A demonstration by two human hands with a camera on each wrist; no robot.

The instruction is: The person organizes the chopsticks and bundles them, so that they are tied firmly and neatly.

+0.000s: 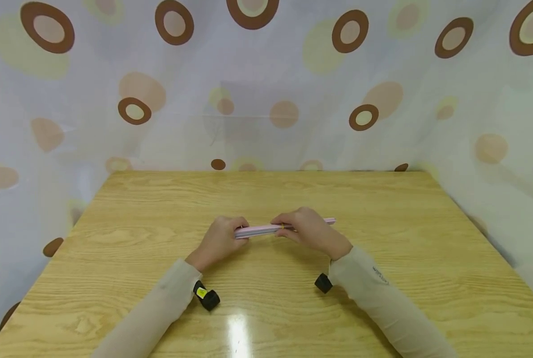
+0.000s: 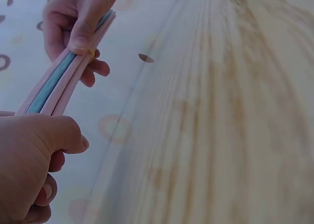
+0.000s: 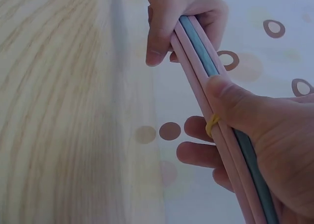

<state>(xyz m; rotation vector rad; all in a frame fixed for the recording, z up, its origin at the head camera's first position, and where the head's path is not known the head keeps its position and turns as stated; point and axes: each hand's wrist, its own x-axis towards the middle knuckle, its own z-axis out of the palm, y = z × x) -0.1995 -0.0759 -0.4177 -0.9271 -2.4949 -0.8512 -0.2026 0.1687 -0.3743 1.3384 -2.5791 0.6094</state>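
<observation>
Together above the table, left hand (image 1: 219,239) and right hand (image 1: 306,227) both gripping a bundle of smooth pink and blue sticks (image 1: 266,229), thin yellow rubber band (image 3: 212,125) around it, glossy wooden table (image 1: 383,209) below, spotted curtain (image 1: 266,89) behind.

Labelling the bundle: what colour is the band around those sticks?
Yellow. The band wraps the pink and blue sticks under the right hand; clearest in the right wrist view.
</observation>
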